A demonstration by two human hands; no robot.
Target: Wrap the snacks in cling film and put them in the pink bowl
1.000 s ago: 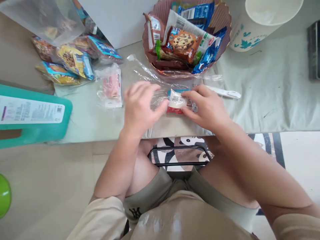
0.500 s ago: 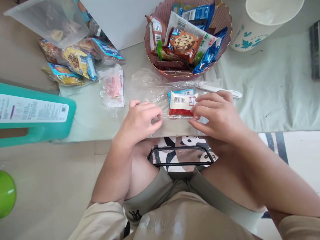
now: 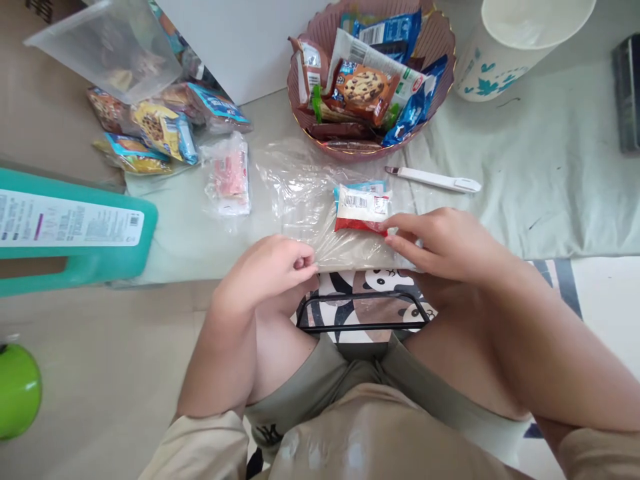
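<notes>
A clear plastic bag lies flat on the table's near edge, with a red-and-white snack packet and a blue one behind it inside. My left hand is curled at the bag's near left corner, fingertips pinched together on the plastic edge. My right hand rests at the bag's right side, fingers pressed together on the plastic just beside the red-and-white packet.
A pink scalloped bowl full of snack packets stands behind the bag. A white slider tool lies right of it. Bagged snacks, a small pink packet bag, a teal box, a white cup and a green ball surround.
Both hands have drawn back toward me from on top of the bag to its near edge. The bag now lies flatter, with the packets uncovered.
</notes>
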